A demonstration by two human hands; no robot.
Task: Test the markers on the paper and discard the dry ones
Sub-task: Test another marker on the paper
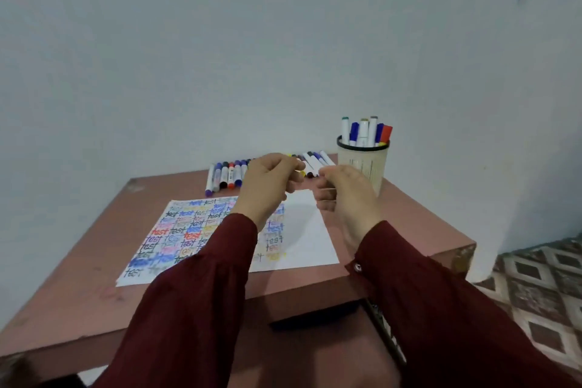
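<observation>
My left hand (269,186) and my right hand (345,198) are raised close together above the paper (310,230), fingers curled toward each other. A small yellow piece (302,172), seemingly a marker cap, shows at my left fingertips. A thin white barrel (327,189), mostly hidden, sits between my right fingers. The left two thirds of the paper is filled with the word "test" in many colours; its right part is blank. A row of several markers (226,175) lies along the table's far edge.
A beige cup (362,167) with several markers (363,131) upright in it stands at the far right corner of the pink table (94,261). A wall is close behind. A dark flat object (315,315) lies at the near edge. Patterned floor tiles (535,293) show on the right.
</observation>
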